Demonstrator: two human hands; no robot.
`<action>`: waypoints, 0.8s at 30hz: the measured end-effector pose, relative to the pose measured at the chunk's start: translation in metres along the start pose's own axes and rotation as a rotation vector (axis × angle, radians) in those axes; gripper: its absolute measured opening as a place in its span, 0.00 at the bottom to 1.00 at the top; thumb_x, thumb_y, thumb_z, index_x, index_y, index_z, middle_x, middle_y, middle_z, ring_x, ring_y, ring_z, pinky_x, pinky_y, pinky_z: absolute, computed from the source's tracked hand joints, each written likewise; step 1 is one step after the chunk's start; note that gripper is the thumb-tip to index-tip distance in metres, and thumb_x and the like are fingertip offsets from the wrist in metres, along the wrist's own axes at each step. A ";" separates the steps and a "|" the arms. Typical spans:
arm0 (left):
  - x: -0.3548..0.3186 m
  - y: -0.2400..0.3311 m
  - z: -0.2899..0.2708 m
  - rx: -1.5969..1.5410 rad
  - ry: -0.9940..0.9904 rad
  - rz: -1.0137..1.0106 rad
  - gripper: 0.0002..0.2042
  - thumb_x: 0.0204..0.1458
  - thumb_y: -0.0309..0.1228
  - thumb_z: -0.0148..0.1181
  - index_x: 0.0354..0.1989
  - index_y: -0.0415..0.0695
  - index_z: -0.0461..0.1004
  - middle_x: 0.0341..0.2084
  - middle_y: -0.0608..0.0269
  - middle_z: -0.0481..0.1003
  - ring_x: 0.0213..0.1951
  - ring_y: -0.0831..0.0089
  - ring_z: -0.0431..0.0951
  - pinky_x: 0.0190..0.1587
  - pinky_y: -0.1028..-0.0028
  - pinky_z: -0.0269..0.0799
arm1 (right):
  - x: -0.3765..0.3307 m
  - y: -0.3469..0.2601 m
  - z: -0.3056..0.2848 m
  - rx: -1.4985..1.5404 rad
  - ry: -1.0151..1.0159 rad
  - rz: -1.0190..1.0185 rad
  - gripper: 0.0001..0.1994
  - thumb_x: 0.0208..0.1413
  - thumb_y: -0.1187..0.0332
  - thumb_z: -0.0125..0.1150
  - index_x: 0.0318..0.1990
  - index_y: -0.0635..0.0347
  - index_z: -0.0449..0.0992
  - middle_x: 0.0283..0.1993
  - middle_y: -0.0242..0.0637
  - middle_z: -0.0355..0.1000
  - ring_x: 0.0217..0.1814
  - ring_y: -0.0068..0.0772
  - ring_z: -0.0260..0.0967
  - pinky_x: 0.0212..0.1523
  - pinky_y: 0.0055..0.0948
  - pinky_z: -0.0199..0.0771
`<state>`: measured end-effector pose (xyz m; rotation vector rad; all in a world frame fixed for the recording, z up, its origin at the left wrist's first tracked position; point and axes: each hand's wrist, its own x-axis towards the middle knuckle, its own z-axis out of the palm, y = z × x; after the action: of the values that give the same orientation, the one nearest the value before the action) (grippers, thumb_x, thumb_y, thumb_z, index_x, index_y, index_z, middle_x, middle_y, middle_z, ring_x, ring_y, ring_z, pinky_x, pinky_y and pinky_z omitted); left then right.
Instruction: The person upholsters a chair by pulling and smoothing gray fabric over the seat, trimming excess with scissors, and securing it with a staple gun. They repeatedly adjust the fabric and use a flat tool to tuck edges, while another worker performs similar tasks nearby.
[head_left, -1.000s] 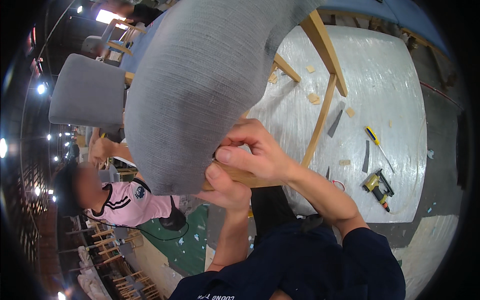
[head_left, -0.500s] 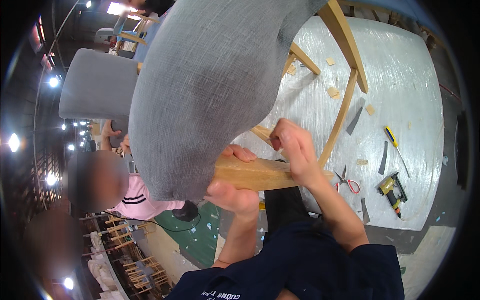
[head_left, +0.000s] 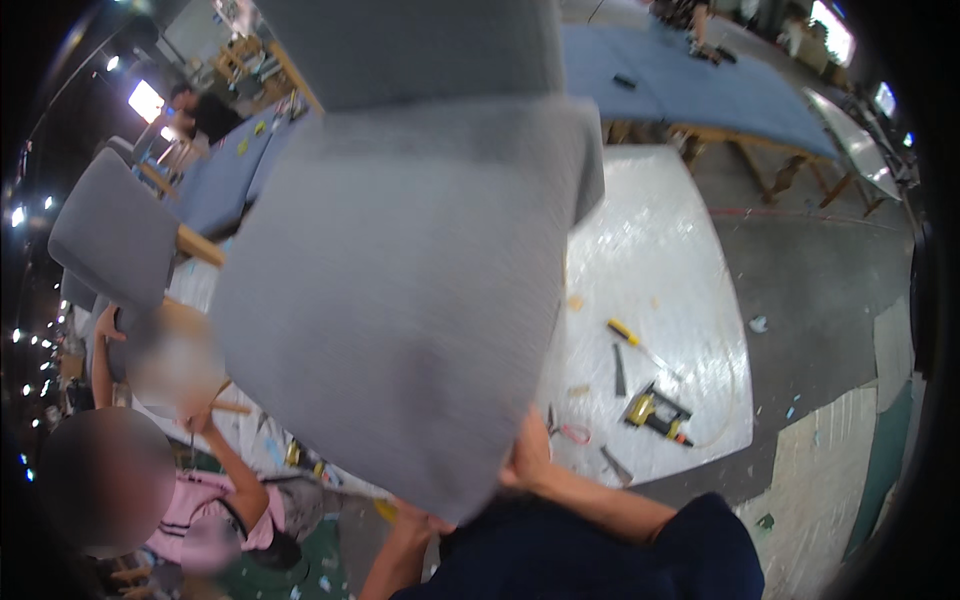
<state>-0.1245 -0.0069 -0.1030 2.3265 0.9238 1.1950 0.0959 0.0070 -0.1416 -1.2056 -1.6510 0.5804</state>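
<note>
- I see a large grey upholstered chair piece (head_left: 400, 300) raised close to the camera; it fills the middle of the view and blocks most of what lies below it.
- My right hand (head_left: 527, 452) is at the lower right edge of the cushion, touching it; the fingers are hidden behind the fabric, so I cannot tell whether they are spread or clamped.
- My left hand (head_left: 425, 520) shows only as a sliver under the lowest corner of the cushion; its grip cannot be told either.
- Behind the cushion on the right, a white plastic sheet (head_left: 660, 260) covers the floor.
- On the sheet lie a yellow nail gun (head_left: 655, 415), a yellow-handled screwdriver (head_left: 632, 338), a dark flat tool (head_left: 619, 370) and red-handled scissors (head_left: 570, 430), all near each other and well apart from my hands.
- At the left, a second grey upholstered chair (head_left: 115, 235) with a wooden leg (head_left: 200, 247) stands beside another person in a pink shirt (head_left: 215, 495), whose arm is raised.
- A long table with a blue top (head_left: 700, 85) runs across the upper right.
</note>
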 end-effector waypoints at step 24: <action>0.070 -0.172 -0.138 -0.836 0.798 -0.926 0.34 0.69 0.60 0.41 0.74 0.47 0.57 0.60 0.59 0.70 0.55 0.56 0.76 0.41 0.54 0.82 | -0.003 -0.036 -0.039 0.300 0.343 0.112 0.24 0.57 0.52 0.70 0.46 0.65 0.73 0.31 0.42 0.71 0.34 0.38 0.70 0.37 0.37 0.71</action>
<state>-0.2739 0.1689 -0.0830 0.5956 1.1920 1.5901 0.1149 -0.0160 -0.0973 -1.1092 -1.1693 0.6271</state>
